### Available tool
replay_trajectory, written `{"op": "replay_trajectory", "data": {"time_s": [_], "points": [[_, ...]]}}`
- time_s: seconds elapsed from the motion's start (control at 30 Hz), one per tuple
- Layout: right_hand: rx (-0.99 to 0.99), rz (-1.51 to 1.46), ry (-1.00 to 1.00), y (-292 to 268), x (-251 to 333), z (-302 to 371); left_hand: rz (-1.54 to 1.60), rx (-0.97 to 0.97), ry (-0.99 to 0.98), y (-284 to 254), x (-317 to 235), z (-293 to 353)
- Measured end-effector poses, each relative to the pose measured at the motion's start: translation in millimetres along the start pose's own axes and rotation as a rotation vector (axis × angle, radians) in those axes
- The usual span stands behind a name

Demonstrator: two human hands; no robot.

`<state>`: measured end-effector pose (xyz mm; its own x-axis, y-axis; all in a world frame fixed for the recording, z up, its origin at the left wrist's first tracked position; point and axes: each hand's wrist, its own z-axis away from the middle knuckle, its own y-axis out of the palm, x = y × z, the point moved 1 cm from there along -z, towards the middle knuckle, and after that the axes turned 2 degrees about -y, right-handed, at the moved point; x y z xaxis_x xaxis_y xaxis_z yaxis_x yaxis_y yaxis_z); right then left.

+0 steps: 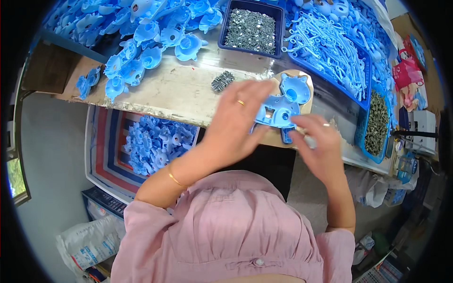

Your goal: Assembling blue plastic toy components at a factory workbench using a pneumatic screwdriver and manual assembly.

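A light-blue plastic toy half-shell [283, 104], animal-shaped with eared head and a leg, lies hollow side up on a pale round-edged block [306, 81] at the bench edge. My left hand [236, 120] holds the shell's left side, its fingers reaching over it and hiding that part. On the other side, my right hand [321, 144] has thumb and forefinger at the shell's lower right edge, by the leg. Motion smears both hands slightly. A small heap of dark metal pieces [222, 81] sits on the bench left of the shell.
Blue shell parts [151, 56] pile up at the back left. A dark-blue tray of small metal pieces [250, 30], a basket of blue strips [325, 56] and a blue basket of brassy pieces [376, 123] stand beyond and right. Below left, a striped-lined bin [111, 153] contains blue parts.
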<state>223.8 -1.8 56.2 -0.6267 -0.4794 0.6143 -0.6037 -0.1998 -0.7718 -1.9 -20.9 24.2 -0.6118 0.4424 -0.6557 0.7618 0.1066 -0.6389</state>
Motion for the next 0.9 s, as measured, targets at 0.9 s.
{"op": "replay_trajectory", "data": {"time_s": [0.9], "points": [[0.386, 0.370, -0.292, 35.9, -3.1, -18.4, 0.072, 0.305, -0.135, -1.0, 37.5, 6.4]]}}
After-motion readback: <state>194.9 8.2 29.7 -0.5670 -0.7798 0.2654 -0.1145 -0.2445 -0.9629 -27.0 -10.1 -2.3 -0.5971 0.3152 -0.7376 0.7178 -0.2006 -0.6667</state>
